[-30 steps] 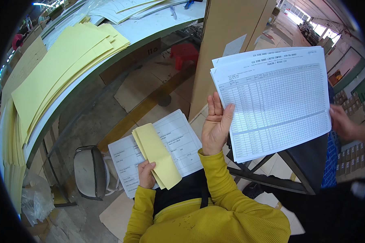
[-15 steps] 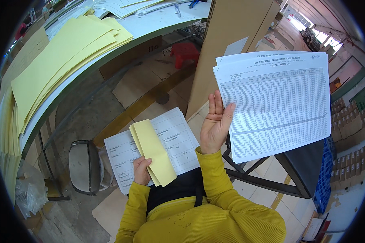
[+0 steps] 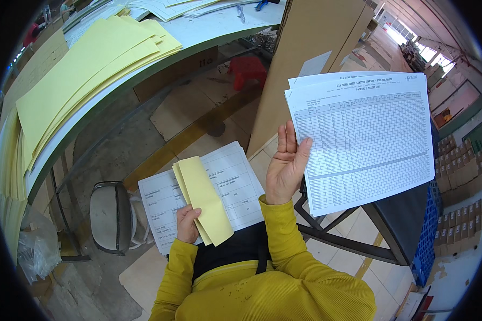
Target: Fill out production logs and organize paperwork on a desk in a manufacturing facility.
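Observation:
My left hand [image 3: 188,223] is closed on a folded yellow paper [image 3: 203,198], thumb on top. Beneath that paper lie white printed sheets [image 3: 235,179], resting over my lap; I cannot tell whether the same hand grips them too. Raised on the right, my right hand [image 3: 286,168] holds a thin stack of white sheets printed with a table [image 3: 367,142]. Its thumb lies at the stack's left edge and the other fingers reach behind, partly hidden.
A curved table [image 3: 219,24] at the upper left bears yellow paper sheets [image 3: 91,75] and white papers. A large cardboard box [image 3: 305,40] stands beyond my right hand. Around me are a grey-backed chair [image 3: 106,216], a red stool [image 3: 246,70], a black-topped stand [image 3: 396,219] and stacked cartons [image 3: 460,230].
The view has shifted slightly, and the table edge sits a little farther right. The sheets in my right hand have moved slightly left. Both hands keep their hold.

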Tool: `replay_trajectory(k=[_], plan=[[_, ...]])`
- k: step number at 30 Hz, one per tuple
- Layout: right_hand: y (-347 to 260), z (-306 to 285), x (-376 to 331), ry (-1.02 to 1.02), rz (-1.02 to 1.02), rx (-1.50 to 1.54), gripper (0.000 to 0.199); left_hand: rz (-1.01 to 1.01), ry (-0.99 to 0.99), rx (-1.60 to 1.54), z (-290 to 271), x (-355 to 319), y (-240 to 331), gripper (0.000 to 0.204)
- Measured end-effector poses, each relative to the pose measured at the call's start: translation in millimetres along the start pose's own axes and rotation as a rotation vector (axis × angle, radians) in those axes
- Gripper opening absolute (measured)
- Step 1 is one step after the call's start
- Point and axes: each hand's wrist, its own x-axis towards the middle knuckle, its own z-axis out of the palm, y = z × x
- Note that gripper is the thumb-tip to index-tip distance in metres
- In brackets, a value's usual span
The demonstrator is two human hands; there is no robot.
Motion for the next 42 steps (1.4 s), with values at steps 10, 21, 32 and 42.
replay_trajectory(k=[10,21,32,42], plan=[[-0.9,-0.1,-1.1,0.007,0.003,0.014,0.038,-0.001,0.009,-0.008,1.6,-0.8,0.2,0.026],[1.2,-5.1,-1.3,-0.002,0.014,0.016,0.039,0.003,0.021,-0.005,0.5,-0.4,-0.7,0.026],[0.9,-5.4,-1.8,0.014,0.022,0.022,0.039,0.007,0.006,0.004,-0.8,-0.2,-1.4,0.026],[0.4,-5.5,-2.0,0.006,0.025,0.007,0.039,-0.002,0.008,0.038,-7.5,1.2,-5.4,0.034]])
